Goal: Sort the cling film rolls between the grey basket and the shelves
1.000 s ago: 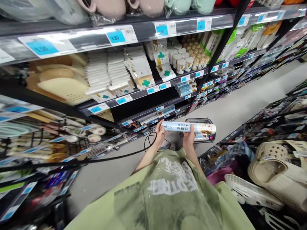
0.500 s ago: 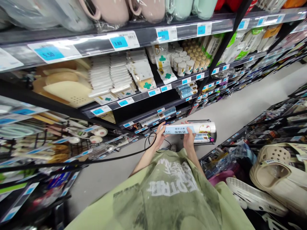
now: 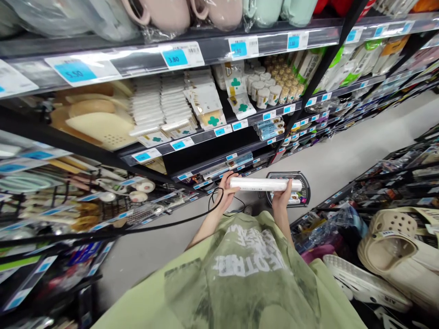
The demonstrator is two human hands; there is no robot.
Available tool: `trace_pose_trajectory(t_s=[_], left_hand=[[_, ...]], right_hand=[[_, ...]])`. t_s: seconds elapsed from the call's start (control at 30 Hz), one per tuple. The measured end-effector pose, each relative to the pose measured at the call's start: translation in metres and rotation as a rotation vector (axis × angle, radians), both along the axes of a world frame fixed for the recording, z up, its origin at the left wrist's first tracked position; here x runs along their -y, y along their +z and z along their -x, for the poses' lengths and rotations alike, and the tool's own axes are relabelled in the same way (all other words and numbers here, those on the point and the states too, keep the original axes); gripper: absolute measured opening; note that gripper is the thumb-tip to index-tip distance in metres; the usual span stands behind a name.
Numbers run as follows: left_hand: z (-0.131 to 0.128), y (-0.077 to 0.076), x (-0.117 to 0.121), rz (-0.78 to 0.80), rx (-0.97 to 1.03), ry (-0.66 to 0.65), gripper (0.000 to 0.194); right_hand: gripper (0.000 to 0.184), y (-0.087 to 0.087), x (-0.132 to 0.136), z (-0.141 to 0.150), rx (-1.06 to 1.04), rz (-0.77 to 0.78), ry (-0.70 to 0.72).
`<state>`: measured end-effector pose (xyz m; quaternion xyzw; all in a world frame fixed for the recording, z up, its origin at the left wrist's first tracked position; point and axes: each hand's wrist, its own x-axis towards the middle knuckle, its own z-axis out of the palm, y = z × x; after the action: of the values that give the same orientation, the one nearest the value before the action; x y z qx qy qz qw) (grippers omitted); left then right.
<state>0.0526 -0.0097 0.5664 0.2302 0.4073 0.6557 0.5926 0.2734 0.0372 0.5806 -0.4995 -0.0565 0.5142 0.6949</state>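
A long white roll of plastic food bags (image 3: 259, 184) lies level across both hands in front of my chest. Its plain side, with a line of small print, faces up. My left hand (image 3: 226, 189) is closed around the left end, fingers and thumb on either side. Toward the right end, my right hand (image 3: 283, 196) grips the roll from below, with its thumb on top. Beneath and behind that end, on the floor, sits a black shopping basket (image 3: 306, 186) holding similar printed packages (image 3: 293, 199).
A tall shelf (image 3: 209, 132) to the left and front carries packs, jars and mugs. Similar blue-and-white rolls (image 3: 270, 130) lie on a lower tier. Beige clogs (image 3: 387, 242) are racked at right. A black cable (image 3: 164, 227) crosses at left. Grey aisle floor (image 3: 343, 155) runs ahead.
The roll has been turned about its length: its printed blue label faced up before, and a plain white side shows now. My right hand has shifted outward toward the roll's right end.
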Motion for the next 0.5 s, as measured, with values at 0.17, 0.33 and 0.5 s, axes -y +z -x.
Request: trace_pose_trajectory(t_s=[0.17,0.33,0.5], left_hand=[[-0.001,-0.005,0.001,0.009,-0.004,0.014,0.08],[0.0,-0.005,0.008,-0.029,-0.049,-0.017,0.082],[0.003,-0.009,0.01,-0.087,-0.147,-0.028,0.073]], right_hand=[[0.043,0.008,0.0,0.0,-0.007,-0.021,0.024],[0.045,0.011,-0.002,-0.003,-0.051,0.01,0.022],[0.043,0.012,-0.005,-0.002,-0.066,0.0,0.033]])
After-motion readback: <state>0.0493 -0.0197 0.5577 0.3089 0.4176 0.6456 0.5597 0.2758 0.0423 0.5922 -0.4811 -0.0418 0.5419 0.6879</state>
